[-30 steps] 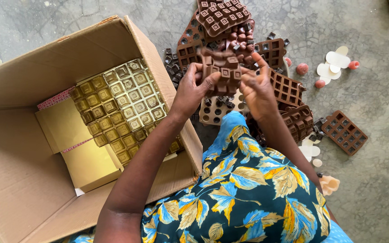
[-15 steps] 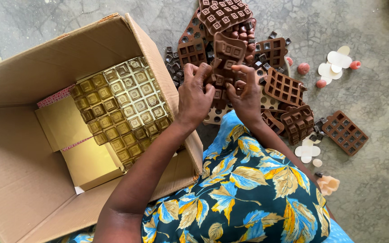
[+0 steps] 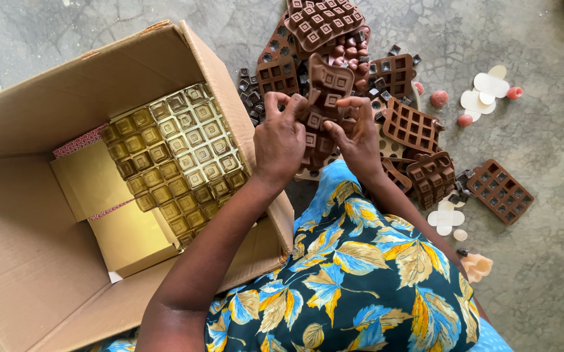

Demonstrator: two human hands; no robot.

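Centrally, in the upper middle of the frame, both hands grasp one brown silicone mould [image 3: 324,98] and flex it. The left hand [image 3: 281,143] clamps its fingers over the mould's left edge; the right hand [image 3: 359,140] pinches the right edge with thumb and fingertips. The mould is bent, and its square cavities face the camera.

Behind the hands, a heap of brown moulds [image 3: 367,72] lies on the grey concrete floor [image 3: 543,163], with small dark square chocolates [image 3: 251,91] scattered at its left edge. One separate brown mould [image 3: 499,191] lies at centre right, cavities upward and unfilled.

An open cardboard box [image 3: 41,261] occupies the left half of the frame. It contains a stack of gold plastic cavity trays [image 3: 174,156], tilted, resting against a flat gold box [image 3: 122,225]. White flower-shaped pieces [image 3: 484,91] and pink round sweets [image 3: 438,99] lie at upper right.
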